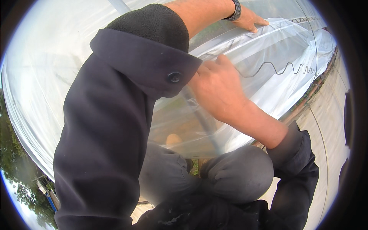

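- I am crouching with my knees (241,168) bent in front of clear plastic film (264,105), which is spreading in wrinkled folds.
- My right hand (218,88) is curling closed, back of the hand toward me, thumb side up; it is pinching a bent wire (267,63), though the hand itself is hiding the fingertips.
- The wire is running out from the right hand toward the right in a zigzag, its bends looking tighter toward the far end; it is lying in front of the film.
- My left hand (249,21) is sitting farther out, above the wire's near bends, with fingers stretched out and pointing right; it is holding nothing that I am seeing. Whether the fingertips are pressing the film I cannot tell.
- A dark watch (234,9) is circling my left wrist.
- My left sleeve (103,126) is filling much of the left side, its turned-back cuff showing a black button (174,77).
- My right sleeve (293,165) is bunching below the bare forearm.
- Pale sheeting (326,115) is stretching along the right; trees (15,142) are standing at the far left.
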The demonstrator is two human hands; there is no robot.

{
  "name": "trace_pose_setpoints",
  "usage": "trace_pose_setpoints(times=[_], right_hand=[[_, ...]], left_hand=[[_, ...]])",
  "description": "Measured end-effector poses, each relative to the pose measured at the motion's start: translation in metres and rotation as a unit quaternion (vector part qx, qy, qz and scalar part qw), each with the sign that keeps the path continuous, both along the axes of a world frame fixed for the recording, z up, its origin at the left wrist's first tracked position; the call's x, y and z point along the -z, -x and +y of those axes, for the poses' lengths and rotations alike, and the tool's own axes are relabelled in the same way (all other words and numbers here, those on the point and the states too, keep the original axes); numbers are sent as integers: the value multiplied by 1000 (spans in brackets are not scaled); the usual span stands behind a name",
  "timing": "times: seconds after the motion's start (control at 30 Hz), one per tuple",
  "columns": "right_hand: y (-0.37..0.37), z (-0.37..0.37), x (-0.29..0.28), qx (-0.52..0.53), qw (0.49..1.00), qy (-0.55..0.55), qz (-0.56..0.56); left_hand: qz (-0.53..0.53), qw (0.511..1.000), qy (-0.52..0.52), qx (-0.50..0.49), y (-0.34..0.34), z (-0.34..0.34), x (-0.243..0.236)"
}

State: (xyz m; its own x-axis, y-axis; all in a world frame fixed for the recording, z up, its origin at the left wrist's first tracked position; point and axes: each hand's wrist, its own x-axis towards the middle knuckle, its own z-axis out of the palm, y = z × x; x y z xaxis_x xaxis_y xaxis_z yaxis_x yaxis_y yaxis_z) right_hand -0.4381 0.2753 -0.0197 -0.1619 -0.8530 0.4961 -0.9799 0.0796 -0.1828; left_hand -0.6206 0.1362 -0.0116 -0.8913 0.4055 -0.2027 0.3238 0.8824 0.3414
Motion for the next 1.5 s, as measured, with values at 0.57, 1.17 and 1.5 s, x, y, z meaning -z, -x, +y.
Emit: trace_pose_setpoints(times=[0.57, 1.17, 1.5], right_hand=[[-14, 9, 0, 66, 952, -160, -253], [72, -5, -57, -26, 874, -431, -222], [83, 19, -40, 16, 945, -233, -230]], left_hand=[[-19, 1000, -2, 12, 11, 14, 7], [-10, 1000, 20, 19, 11, 14, 8], [-24, 999, 11, 27, -7, 15, -4]])
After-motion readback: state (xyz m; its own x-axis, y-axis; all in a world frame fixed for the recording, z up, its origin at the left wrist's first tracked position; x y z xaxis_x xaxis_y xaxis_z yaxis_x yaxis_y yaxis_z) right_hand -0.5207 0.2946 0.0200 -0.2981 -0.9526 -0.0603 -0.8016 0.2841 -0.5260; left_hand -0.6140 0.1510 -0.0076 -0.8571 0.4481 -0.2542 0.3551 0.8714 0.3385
